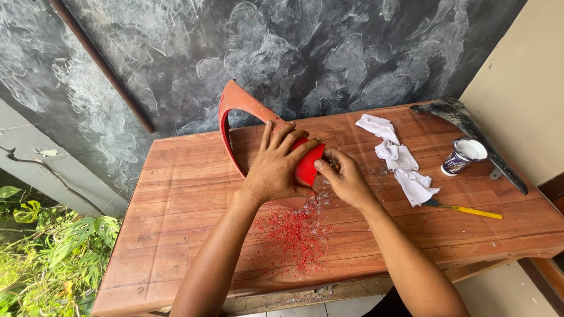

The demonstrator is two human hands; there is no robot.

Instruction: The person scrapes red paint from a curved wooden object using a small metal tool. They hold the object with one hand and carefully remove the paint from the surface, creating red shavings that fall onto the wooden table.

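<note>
A curved red plastic panel (238, 104) lies on a reddish wooden table (170, 194), its pointed end toward the wall. My left hand (276, 164) presses flat on its glossy red part (308, 166), fingers spread. My right hand (343, 176) is pinched at the panel's right edge; whether something small is in the fingers stays hidden. Red and pale scrapings (296, 232) are scattered on the table below both hands.
A crumpled white cloth (399, 158) lies right of the hands. A yellow-handled tool (467, 209), a small open cup of white paste (464, 155) and a dark grey curved panel (470, 126) sit at the right. A dark painted wall stands behind; plants grow at the left.
</note>
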